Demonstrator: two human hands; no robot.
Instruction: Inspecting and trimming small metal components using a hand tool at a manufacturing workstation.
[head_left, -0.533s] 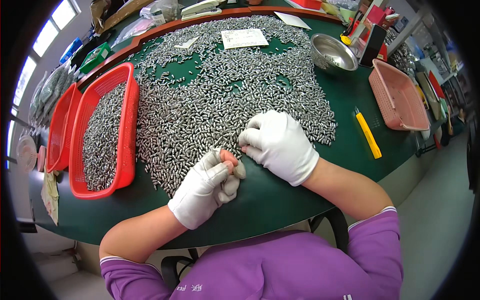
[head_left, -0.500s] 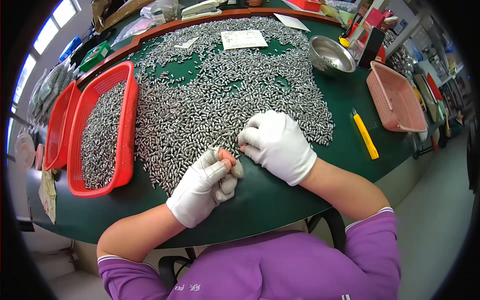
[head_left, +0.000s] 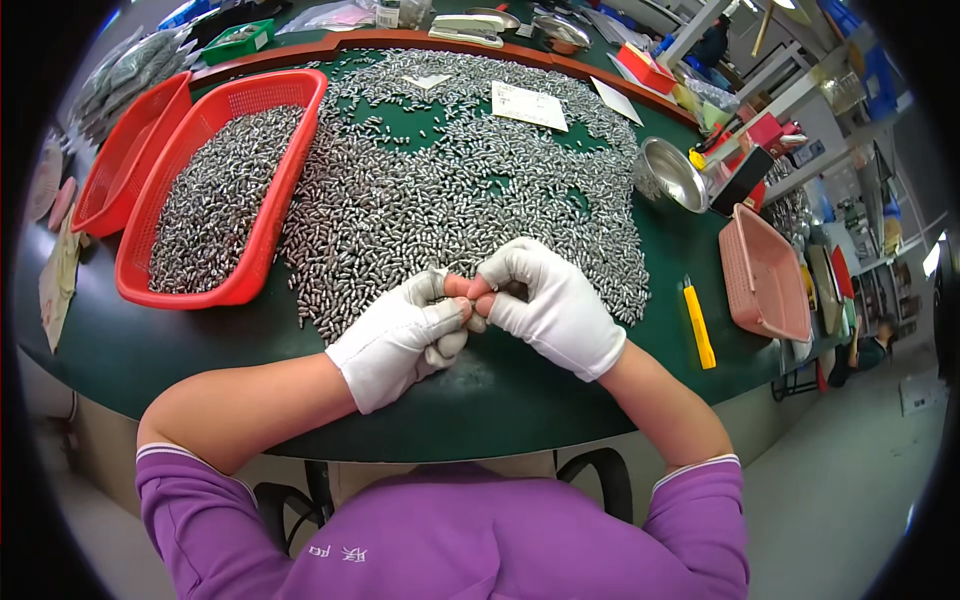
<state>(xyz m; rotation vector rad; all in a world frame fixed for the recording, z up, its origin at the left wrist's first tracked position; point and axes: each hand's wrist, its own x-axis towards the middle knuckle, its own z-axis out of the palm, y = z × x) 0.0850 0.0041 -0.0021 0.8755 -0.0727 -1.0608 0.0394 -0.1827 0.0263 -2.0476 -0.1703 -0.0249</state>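
Countless shiny metal slugs (head_left: 440, 190), white cotton-gloved hands (head_left: 470, 320).

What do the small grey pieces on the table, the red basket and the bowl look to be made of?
Small pieces: likely metal, shiny silver-grey with bright glints. Red basket: looks like moulded plastic, glossy, with a perforated mesh wall. Bowl: probably stainless steel, with a mirror-like inside.

Bare green tabletop (head_left: 150, 350) lies open along the near edge, under and to both sides of the hands (head_left: 480, 315). Straight ahead, the heap of small metal parts (head_left: 450, 190) blocks the middle. The red basket (head_left: 215, 190) walls off the left; the yellow knife (head_left: 698, 322), pink basket (head_left: 765, 275) and steel bowl (head_left: 670, 175) crowd the right.
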